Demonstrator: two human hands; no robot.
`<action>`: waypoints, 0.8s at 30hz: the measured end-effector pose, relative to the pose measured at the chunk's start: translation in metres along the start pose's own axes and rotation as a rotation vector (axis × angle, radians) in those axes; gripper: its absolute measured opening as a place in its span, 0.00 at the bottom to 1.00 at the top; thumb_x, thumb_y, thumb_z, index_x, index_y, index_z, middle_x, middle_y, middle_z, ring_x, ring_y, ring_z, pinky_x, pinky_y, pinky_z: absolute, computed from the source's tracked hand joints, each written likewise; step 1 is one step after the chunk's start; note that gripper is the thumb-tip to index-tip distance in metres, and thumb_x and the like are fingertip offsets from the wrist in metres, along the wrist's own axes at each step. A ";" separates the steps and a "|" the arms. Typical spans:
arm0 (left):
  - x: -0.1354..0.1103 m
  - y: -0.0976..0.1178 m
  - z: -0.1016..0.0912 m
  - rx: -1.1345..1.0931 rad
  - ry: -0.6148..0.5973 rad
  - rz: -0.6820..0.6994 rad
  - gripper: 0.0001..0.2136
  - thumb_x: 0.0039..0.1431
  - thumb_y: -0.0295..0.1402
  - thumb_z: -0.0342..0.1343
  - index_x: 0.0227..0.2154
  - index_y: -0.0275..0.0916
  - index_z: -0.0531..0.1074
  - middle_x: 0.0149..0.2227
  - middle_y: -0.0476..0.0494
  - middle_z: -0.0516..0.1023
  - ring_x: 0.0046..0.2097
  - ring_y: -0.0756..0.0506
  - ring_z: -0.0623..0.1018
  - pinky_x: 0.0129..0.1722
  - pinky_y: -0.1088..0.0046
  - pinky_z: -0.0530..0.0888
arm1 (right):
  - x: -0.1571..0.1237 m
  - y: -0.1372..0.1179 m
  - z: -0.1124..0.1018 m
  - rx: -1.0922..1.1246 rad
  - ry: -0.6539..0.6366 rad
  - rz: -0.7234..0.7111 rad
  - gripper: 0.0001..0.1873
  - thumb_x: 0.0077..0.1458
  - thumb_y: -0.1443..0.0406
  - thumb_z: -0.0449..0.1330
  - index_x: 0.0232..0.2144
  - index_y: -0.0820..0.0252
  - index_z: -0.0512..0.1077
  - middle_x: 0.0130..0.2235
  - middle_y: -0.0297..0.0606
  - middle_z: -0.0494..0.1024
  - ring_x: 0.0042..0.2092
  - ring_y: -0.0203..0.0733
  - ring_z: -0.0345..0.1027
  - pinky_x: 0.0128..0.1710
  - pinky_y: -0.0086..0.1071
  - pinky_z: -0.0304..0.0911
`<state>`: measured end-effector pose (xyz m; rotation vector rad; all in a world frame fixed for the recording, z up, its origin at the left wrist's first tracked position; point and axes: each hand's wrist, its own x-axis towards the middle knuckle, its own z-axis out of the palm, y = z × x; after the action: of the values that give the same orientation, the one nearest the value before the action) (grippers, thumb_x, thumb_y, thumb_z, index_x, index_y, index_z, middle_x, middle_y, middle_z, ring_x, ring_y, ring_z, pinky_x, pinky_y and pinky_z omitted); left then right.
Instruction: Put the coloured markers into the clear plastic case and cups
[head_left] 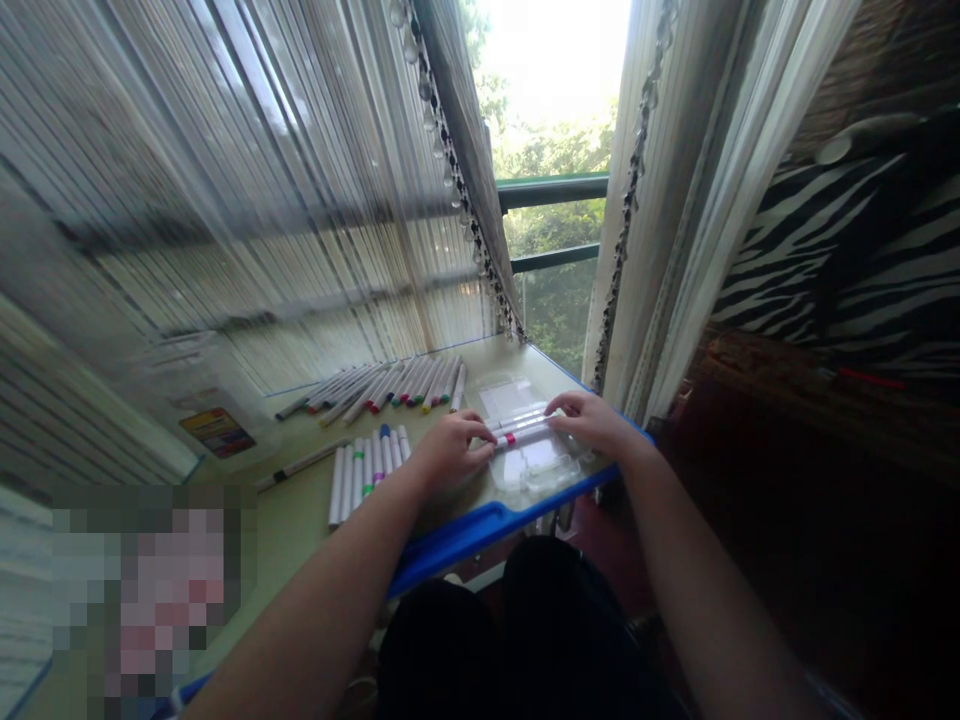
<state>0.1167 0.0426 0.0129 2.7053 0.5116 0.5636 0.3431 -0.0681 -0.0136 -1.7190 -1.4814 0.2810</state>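
Observation:
My left hand (450, 447) and my right hand (592, 420) meet over a clear plastic marker case (536, 468) near the table's front right corner. Both pinch the ends of white markers (523, 428) lying across the case, one with a red band. The left fingers curl on the left ends, the right fingers on the right ends. Beside my left hand lies a row of several white markers (367, 468) with coloured bands. Farther back, a longer row of markers (390, 385) is fanned out on the table.
The low table (300, 510) has a beige top and a blue rim (480, 530). A clear plastic container with a label (206, 410) stands at the left. A single pen (300, 465) lies near it. Curtains and a window are behind; a zebra-pattern cushion (847, 260) lies at the right.

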 end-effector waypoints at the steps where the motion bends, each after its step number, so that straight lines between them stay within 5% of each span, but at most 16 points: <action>1: 0.000 0.000 0.000 0.000 -0.001 0.001 0.07 0.50 0.30 0.57 0.29 0.39 0.79 0.34 0.45 0.73 0.27 0.53 0.67 0.30 0.76 0.66 | 0.000 -0.001 0.000 -0.002 0.001 0.002 0.12 0.47 0.61 0.58 0.31 0.60 0.77 0.25 0.31 0.65 0.28 0.34 0.56 0.28 0.27 0.51; 13: 0.001 0.005 -0.003 0.001 -0.046 -0.016 0.05 0.50 0.29 0.57 0.27 0.36 0.78 0.34 0.44 0.74 0.29 0.51 0.69 0.32 0.75 0.68 | 0.001 0.004 0.000 0.035 -0.048 0.006 0.09 0.47 0.63 0.58 0.30 0.59 0.76 0.23 0.28 0.59 0.27 0.33 0.55 0.26 0.27 0.50; 24: 0.002 0.004 -0.001 0.024 -0.035 -0.002 0.05 0.49 0.29 0.56 0.26 0.37 0.77 0.33 0.45 0.73 0.30 0.51 0.70 0.33 0.75 0.67 | 0.000 0.002 0.001 0.157 -0.026 0.008 0.19 0.44 0.65 0.57 0.43 0.58 0.68 0.23 0.24 0.54 0.26 0.32 0.53 0.28 0.27 0.51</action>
<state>0.1190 0.0401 0.0162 2.7323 0.5151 0.5121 0.3439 -0.0679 -0.0154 -1.6020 -1.4324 0.4145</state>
